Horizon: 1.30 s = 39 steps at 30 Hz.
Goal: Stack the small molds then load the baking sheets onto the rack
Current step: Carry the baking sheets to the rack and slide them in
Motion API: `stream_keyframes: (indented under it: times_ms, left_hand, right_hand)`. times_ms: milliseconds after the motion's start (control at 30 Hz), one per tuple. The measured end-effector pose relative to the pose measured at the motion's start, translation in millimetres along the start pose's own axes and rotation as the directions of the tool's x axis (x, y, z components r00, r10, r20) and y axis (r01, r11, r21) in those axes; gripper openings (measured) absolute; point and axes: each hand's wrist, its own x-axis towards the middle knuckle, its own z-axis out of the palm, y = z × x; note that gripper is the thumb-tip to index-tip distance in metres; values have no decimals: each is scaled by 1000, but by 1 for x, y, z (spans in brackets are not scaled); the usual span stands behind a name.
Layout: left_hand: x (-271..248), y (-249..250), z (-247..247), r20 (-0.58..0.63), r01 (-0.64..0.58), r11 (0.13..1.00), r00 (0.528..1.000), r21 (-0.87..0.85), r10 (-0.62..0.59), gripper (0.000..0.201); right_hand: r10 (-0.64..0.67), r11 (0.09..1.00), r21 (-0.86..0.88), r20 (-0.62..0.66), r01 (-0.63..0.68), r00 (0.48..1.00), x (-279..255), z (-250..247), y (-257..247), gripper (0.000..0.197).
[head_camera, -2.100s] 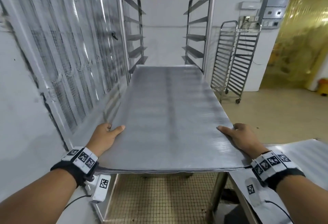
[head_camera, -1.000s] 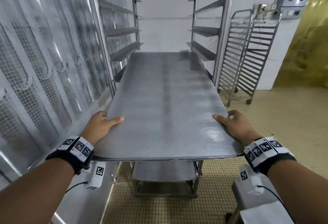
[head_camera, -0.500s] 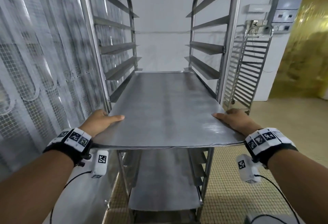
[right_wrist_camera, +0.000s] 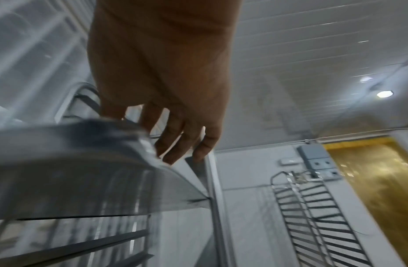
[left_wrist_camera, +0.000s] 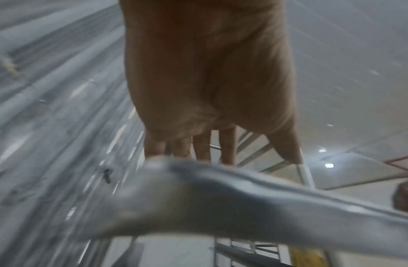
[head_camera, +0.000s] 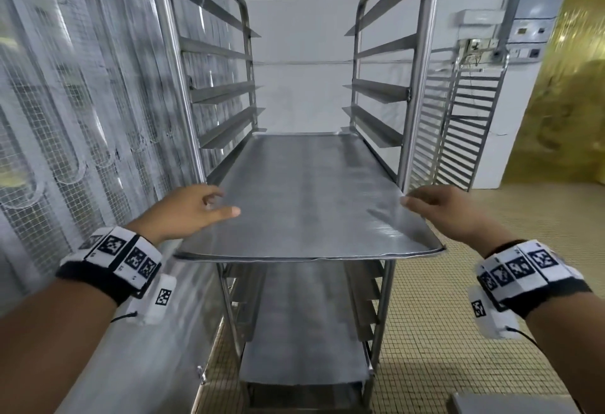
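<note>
A large grey baking sheet (head_camera: 304,197) lies level on a pair of rack rails, its near end sticking out of the steel rack (head_camera: 422,86) towards me. My left hand (head_camera: 216,204) is over the sheet's near left edge with the thumb on top and the fingers straight. In the left wrist view the fingers (left_wrist_camera: 228,144) reach past the sheet's rim (left_wrist_camera: 221,207) without curling round it. My right hand (head_camera: 422,204) is at the near right edge, fingers relaxed. Its fingers (right_wrist_camera: 175,144) show loose beside the sheet's corner (right_wrist_camera: 72,171). No small molds are in view.
A second sheet (head_camera: 304,331) sits on a lower rail of the same rack. Wire-mesh panels (head_camera: 65,118) line the left wall. Another narrow rack (head_camera: 458,138) stands at the right, near a yellow strip curtain (head_camera: 563,102). A metal corner (head_camera: 510,404) shows at the bottom right.
The sheet has slid deeper into the rack onto its rails. Both hands have given up their grip on its side edges, and their fingers are now straight or relaxed.
</note>
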Motion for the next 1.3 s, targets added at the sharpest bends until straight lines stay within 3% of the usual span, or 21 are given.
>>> stream_keyframes:
  times_ms: [67,167,233,333,433,533,700,833,1300]
  left_hand:
    - [-15,30,5,113,-137,990,985,22,134,91]
    - [-30,64,23,272,-285,956,927,69,257,83]
    - [-31,74,38,301,-334,939,907,85,295,74]
    - [-33,75,52,284,-378,922,896,83,342,57]
    - [-32,68,60,219,-384,919,908,92,357,46]
    - [-25,61,73,86,-365,919,930,151,356,45]
    - [-11,59,106,-123,-199,908,958,368,259,41]
    - [3,54,126,-217,-103,939,959,328,181,40]
    - [104,31,135,-232,-141,940,948,311,220,40]
  right_hand:
    - [-94,995,-30,151,100,984,-15,1,-28,34]
    - [-159,974,-89,385,208,909,-28,18,-57,41]
    - [-232,937,-142,430,319,872,-29,38,-63,40]
    - [-328,907,-141,356,397,875,-31,57,-59,35]
    - [-362,904,-126,279,408,889,-31,66,-49,48]
    - [-364,897,-193,190,398,912,-26,77,-45,30]
    - [-333,911,-260,-10,319,943,-10,104,-35,23]
    - [-249,920,-333,-95,205,964,1,125,-30,28]
    - [-236,928,-323,-126,185,964,98,155,-9,43]
